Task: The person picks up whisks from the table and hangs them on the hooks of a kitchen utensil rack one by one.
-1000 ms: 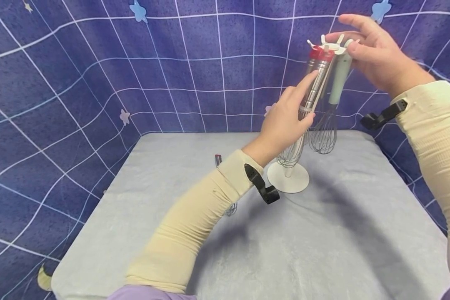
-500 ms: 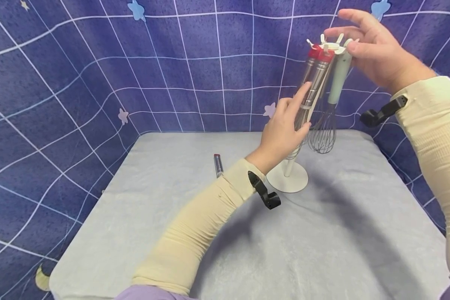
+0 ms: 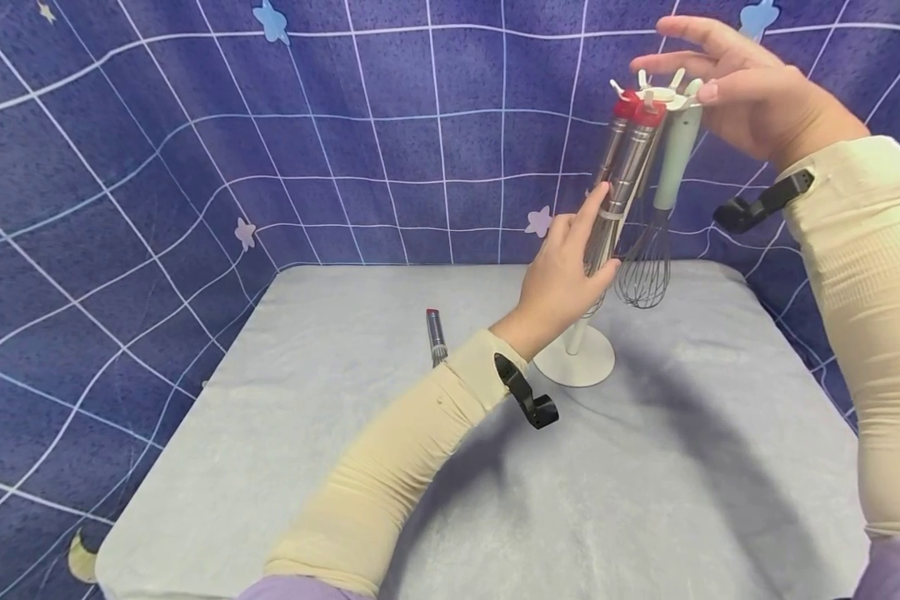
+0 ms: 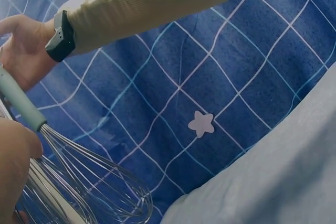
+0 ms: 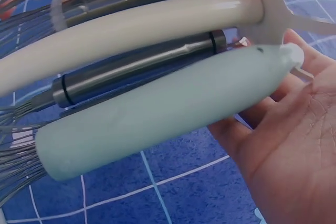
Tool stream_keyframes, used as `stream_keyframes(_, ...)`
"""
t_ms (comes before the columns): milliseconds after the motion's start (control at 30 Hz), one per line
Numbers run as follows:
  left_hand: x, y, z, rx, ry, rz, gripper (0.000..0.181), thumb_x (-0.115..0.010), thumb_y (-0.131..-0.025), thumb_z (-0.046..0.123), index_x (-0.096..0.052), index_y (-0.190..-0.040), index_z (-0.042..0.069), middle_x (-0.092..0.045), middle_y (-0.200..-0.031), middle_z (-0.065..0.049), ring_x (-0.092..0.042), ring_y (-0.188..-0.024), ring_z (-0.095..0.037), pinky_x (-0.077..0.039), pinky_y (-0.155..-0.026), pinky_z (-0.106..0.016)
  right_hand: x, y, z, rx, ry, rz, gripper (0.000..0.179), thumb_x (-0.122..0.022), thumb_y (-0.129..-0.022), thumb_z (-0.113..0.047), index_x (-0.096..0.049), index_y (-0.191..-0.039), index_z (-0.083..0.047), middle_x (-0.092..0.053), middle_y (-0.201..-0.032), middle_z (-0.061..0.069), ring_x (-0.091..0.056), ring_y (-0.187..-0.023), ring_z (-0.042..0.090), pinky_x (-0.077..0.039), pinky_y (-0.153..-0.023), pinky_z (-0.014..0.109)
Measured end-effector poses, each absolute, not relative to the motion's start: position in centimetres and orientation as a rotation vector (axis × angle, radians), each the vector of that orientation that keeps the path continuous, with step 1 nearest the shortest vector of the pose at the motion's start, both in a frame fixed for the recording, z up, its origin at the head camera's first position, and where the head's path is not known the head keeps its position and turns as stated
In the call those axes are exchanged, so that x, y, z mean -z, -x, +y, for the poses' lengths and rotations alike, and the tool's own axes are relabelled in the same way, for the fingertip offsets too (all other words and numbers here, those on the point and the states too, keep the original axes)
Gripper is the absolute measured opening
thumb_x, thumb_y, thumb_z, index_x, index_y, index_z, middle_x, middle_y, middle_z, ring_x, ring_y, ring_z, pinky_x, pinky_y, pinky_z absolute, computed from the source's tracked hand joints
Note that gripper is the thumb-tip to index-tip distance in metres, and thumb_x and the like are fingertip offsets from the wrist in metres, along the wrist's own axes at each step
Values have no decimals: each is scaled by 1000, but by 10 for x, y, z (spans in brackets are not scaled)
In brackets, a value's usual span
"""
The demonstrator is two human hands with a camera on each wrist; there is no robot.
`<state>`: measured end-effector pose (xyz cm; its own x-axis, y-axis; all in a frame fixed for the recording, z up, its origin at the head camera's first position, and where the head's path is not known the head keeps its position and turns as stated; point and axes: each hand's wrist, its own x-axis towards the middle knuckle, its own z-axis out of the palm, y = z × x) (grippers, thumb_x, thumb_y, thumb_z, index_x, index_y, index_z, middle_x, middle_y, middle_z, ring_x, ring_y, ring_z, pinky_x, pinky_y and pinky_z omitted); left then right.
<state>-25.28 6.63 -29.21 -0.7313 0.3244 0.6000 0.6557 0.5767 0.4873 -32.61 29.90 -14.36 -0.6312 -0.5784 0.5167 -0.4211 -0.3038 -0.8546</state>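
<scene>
A white stand (image 3: 587,367) with a hooked top holds several whisks. Two red-capped steel whisks (image 3: 632,154) hang at its front left. My left hand (image 3: 562,271) lies against them, index finger extended along a handle and thumb apart on the near side. A whisk with a pale green handle (image 3: 677,158) hangs on the right. Up at the hooks is my right hand (image 3: 757,100), thumb tip at the green handle's top end and fingers spread behind the rack. The right wrist view shows that palm open beside the handle, plus a dark steel handle (image 5: 142,69) behind.
Another red-ended whisk (image 3: 437,333) lies on the grey cloth-covered table (image 3: 330,333), partly hidden by my left sleeve. Behind stands a blue curtain (image 3: 390,150) with a grid and star pattern.
The red-capped whisks, blurred at first, now hang steadier. My left hand has slid slightly down and left along them. The fingers of my right hand have shifted a little left over the rack.
</scene>
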Motion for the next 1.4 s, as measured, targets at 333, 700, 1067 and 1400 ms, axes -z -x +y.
stream_keyframes(333,291,253,65,1024,808,-2351,89,-73,-93,26,-17,-162,34,-48,-133,-8,-56,-94,-13,-48,-63,-24,150,342,306,2000,1313,1191,71,-44,-88,20,-31,-154,-1,-39,-153,30,-52,-131,42,-47,-103,48)
stream_keyframes(700,290,252,61,1047,812,-2366,88,-73,-93,26,-19,-162,33,-47,-133,-9,-56,-97,-15,-48,-66,-25,152,347,306,1995,1263,1101,71,-63,-89,16,-36,-151,-2,-43,-150,29,-50,-135,41,-46,-105,50)
stream_keyframes(1067,290,259,58,1067,864,-2335,87,-73,-94,23,-20,-162,30,-47,-134,-10,-56,-103,-13,-50,-73,-25,153,345,308,2020,1299,1100,72,-70,-84,17,-37,-143,-6,-47,-147,29,-53,-131,41,-46,-106,49)
stream_keyframes(1400,296,264,56,1106,844,-2384,91,-75,-92,30,-18,-162,33,-46,-133,-8,-52,-115,-11,-49,-88,-27,152,333,311,2125,1247,1191,67,-65,-84,23,-38,-139,-5,-52,-142,30,-57,-126,41,-52,-99,49)
